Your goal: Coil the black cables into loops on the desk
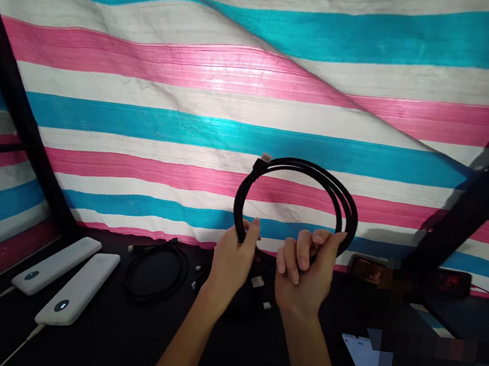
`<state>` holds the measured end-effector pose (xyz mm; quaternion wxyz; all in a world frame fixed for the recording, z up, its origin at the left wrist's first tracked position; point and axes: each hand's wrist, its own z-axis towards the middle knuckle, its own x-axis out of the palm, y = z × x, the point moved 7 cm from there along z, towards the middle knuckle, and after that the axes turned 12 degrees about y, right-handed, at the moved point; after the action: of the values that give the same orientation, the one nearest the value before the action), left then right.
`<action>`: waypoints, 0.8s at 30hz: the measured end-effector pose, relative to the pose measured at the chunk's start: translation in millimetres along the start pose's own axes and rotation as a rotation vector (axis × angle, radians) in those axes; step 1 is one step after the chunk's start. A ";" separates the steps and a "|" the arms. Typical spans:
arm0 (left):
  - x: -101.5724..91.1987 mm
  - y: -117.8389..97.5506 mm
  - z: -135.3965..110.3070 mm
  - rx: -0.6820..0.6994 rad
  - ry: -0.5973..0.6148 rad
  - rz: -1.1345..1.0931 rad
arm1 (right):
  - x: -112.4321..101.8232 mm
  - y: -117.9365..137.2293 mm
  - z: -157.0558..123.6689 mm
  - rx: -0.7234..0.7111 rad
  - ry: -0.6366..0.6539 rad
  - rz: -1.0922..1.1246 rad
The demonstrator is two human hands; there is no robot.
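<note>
My left hand (230, 264) and my right hand (305, 267) hold a coiled black cable (300, 165) upright in front of me, gripping its lower loops side by side. The cable's connector (265, 159), black with a pale metal tip, sticks up at the top left of the coil. Below my hands, a second coiled black cable (155, 273) lies on the black table (95, 346). Several small white pieces (257, 281) lie on the table between and just below my hands.
Two white power banks (56, 265) with white cables lie at the left. A phone (360, 363) lies at the lower right, partly blurred out. A striped pink, white and blue tarp (232, 134) hangs behind, and black frame bars (479, 194) rise at both sides.
</note>
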<state>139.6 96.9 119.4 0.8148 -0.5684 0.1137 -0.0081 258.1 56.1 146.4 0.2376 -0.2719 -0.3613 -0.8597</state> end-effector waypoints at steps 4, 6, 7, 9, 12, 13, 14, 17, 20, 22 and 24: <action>10.6 14.3 6.0 -0.075 0.144 0.000 | 5.9 3.9 -5.3 -0.094 0.035 -0.158; 11.5 19.5 9.2 -0.100 0.212 -0.105 | 4.7 0.1 -4.3 -0.066 0.064 -0.241; 8.7 21.6 10.7 -0.112 0.223 -0.136 | 2.2 -1.9 -2.4 -0.040 0.077 -0.294; -4.7 24.9 13.2 -0.126 0.188 -0.114 | -6.6 -3.1 3.4 0.000 0.081 -0.430; -33.5 28.5 15.8 -0.121 0.116 0.108 | -25.9 -0.4 15.5 0.064 0.065 -0.629; -41.6 29.9 16.5 -0.118 0.118 0.224 | -32.9 -1.2 19.5 0.117 0.071 -0.685; -48.1 32.1 17.3 -0.123 0.133 0.350 | -39.3 -3.6 22.9 0.189 0.098 -0.748; -58.7 45.0 19.3 -0.183 0.216 0.643 | -56.6 -15.8 27.1 0.422 0.248 -1.014; -56.5 64.8 21.0 -0.278 0.330 0.673 | -77.5 -30.8 25.2 0.608 0.355 -1.278; -50.9 81.5 21.5 -0.359 0.405 0.613 | -95.9 -44.1 22.2 0.748 0.366 -1.366; -45.8 100.4 21.5 -0.447 0.466 0.575 | -115.9 -61.5 16.6 0.926 0.380 -1.388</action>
<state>87.5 158.9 41.4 0.5933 -0.6590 0.4475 0.1159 311.4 131.7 51.9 -0.1991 0.2842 -0.7149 -0.6070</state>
